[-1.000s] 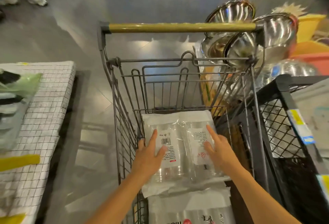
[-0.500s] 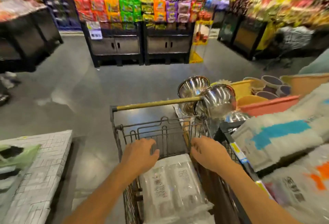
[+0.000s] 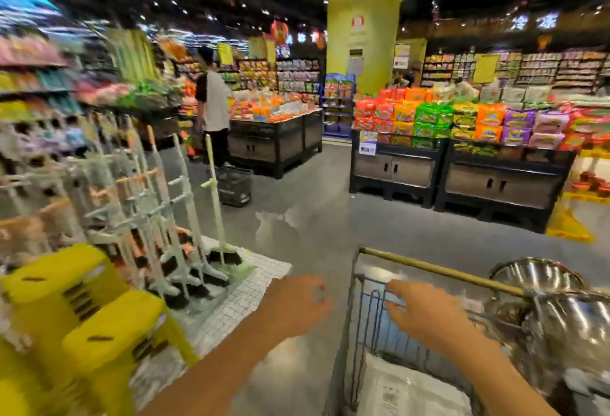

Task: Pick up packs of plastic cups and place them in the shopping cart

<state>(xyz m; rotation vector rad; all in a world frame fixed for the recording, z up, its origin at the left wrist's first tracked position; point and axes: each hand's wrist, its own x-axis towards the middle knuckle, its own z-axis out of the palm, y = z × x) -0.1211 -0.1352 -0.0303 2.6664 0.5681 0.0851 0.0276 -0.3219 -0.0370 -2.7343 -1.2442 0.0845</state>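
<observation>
Now both hands, left hand and right hand, hover with grip spread and empty above the cart; seemingly between items, next selecting stock.

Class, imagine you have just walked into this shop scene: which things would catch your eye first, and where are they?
The bright wall of orange, green and purple snack packets stacked on dark stands at centre right draws the eye first. Next come the two bare hands, left hand and right hand, held open over the wire shopping cart at the bottom. Yellow stools sit at lower left.
</observation>
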